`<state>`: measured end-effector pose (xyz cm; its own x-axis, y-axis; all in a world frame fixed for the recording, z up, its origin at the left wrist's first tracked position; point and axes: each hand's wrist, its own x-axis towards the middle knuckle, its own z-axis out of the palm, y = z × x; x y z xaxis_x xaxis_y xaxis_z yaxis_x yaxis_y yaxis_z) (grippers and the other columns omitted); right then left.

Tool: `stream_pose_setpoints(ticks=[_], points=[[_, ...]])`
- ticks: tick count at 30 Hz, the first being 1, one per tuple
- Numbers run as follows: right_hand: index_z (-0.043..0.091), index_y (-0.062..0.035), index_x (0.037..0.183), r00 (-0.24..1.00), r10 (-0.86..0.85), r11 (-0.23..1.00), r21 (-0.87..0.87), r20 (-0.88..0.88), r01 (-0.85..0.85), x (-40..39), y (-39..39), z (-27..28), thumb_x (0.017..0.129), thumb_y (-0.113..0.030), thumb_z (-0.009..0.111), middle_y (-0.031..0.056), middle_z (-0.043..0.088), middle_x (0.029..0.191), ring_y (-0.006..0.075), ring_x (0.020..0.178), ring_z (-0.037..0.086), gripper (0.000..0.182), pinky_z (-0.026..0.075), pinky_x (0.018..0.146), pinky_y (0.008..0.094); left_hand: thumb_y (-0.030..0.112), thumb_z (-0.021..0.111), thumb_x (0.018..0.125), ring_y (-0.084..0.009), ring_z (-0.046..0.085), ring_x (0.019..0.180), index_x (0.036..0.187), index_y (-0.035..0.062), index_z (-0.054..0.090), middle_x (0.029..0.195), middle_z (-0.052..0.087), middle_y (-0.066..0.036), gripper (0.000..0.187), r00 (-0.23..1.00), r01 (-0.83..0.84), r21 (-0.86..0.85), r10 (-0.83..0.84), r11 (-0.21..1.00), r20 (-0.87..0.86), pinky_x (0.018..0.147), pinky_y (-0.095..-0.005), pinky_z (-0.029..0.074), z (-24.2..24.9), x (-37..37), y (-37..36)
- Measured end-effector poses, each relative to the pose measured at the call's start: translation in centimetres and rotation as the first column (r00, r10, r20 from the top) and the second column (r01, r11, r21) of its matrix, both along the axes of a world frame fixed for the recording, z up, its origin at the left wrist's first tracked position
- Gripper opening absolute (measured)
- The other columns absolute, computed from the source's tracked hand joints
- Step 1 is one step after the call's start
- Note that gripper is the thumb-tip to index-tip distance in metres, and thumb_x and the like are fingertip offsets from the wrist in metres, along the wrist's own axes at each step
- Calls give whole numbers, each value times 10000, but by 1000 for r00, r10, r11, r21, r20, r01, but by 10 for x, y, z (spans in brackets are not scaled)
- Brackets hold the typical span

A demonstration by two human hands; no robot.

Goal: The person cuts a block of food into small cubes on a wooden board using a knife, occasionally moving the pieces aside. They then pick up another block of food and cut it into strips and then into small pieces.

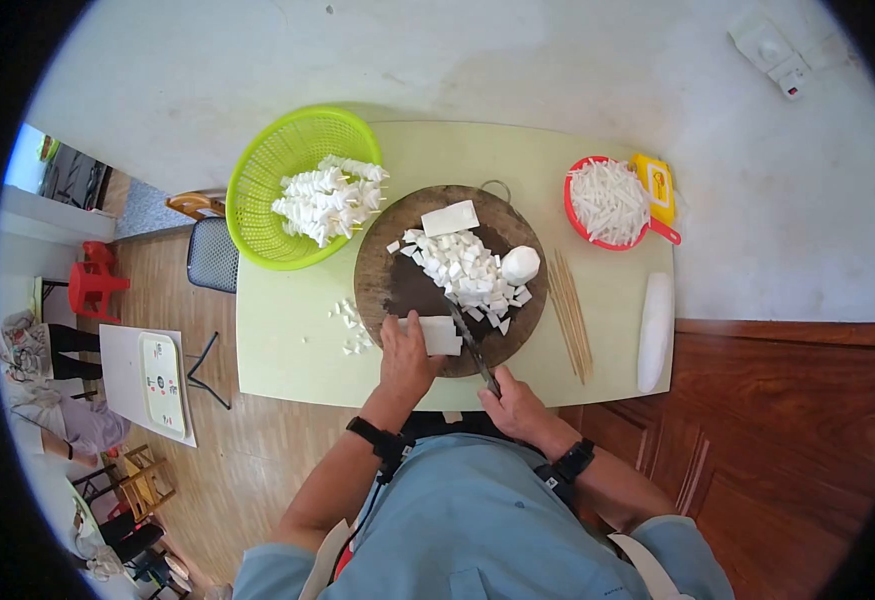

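White rectangular slab of soft food (441, 336) lies at the near edge of the round dark wooden chopping board (397, 290), held flat under the left hand (406, 355), whose fingers are pressed together on top of it. Immediately to its right, the steel-bladed knife (472, 347) runs diagonally across the board, its handle enclosed in the right hand (513, 400), which is curled tightly round it. In my judgement the cut is best made with the left fingertips tucked back from the blade line, the slab kept from sliding, and the blade brought straight down so that pieces match the heap of small white cubes (465, 272) at the board's centre. A second white slab (449, 217) and a rounded white lump (519, 264) sit further back on the board. Left of the board stands a lime-green plastic mesh basket (267, 170) holding skewered white pieces; a few stray cubes (352, 325) lie on the pale green square tabletop (287, 350). To the right are thin bamboo skewers (569, 312), a red plastic strainer bowl of white strips (609, 202), a yellow box (655, 186) and a white cylindrical roll (654, 330). The tabletop stands against a pale grey wall (557, 60), with wooden flooring and red stools (92, 280) to the left, and brown wooden panelling (797, 400) to the right.
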<state>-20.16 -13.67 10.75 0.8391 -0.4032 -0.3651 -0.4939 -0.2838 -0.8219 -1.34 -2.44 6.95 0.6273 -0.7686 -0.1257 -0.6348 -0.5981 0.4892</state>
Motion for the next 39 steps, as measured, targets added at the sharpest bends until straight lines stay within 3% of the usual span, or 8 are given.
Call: stream_pose_setpoints(ticks=[5,7,19,23,25,28,31,39], points=[[428,1,1032,1000,-14,1000,-7,-4,14,15,-1,0,968,-230,593,255,605,716,476,696,626,291,466,610,546,191,896,671,-490,434,1206,1393,-96,405,1292,397,-341,919,997,-79,-36,80,996,5,1052,-494,406,-9,-5,0],[426,-5,1044,998,-4,1000,-23,62,6,25,-5,0,967,-241,596,252,598,696,485,681,617,300,461,594,549,205,895,687,-488,442,1194,1398,-96,398,1273,408,-333,918,968,-210,-76,196,975,-157,1041,-491,411,-9,-3,-2],[470,3,1053,1000,-10,1000,29,3,10,15,-18,-3,970,-263,592,262,620,750,481,723,624,304,464,619,534,96,825,759,-507,452,1201,1392,-68,382,1280,401,-329,790,996,-91,-150,92,985,0,1006,-493,445,0,-7,6],[477,1,1043,999,-33,998,49,-32,34,9,-20,-3,969,-268,595,262,623,756,480,732,626,303,471,630,531,30,814,751,-468,452,1186,1319,-63,380,1283,383,-330,721,982,-182,-191,169,965,-82,970,-493,466,-7,-11,19],[479,0,1044,999,-32,999,16,-22,32,0,-21,-2,967,-268,600,262,625,756,481,742,628,304,476,638,529,15,774,793,-431,574,988,1216,-36,454,1179,454,-282,533,946,-311,-213,279,926,-168,818,-474,532,-9,-14,28],[479,2,1041,998,-11,999,38,-56,13,-15,-22,4,966,-267,602,261,628,756,478,755,633,305,485,650,525,40,788,814,-292,628,891,1121,-25,522,1062,540,-195,412,927,-330,-209,274,921,-256,749,-346,555,-19,-13,38],[481,0,1050,999,3,998,61,-49,0,-29,-20,6,963,-263,606,255,636,757,471,745,639,304,491,646,526,45,788,819,-250,640,766,1038,-17,593,988,571,-153,300,921,-362,-194,317,912,-225,706,-344,552,-19,-14,38],[478,-6,1085,990,111,994,-2,-83,-111,-42,-24,1,951,-241,611,251,643,751,466,699,640,301,491,611,528,86,820,801,-210,661,698,923,-19,658,871,651,-125,228,874,-444,-182,379,878,-302,641,-332,546,-20,-26,34]])
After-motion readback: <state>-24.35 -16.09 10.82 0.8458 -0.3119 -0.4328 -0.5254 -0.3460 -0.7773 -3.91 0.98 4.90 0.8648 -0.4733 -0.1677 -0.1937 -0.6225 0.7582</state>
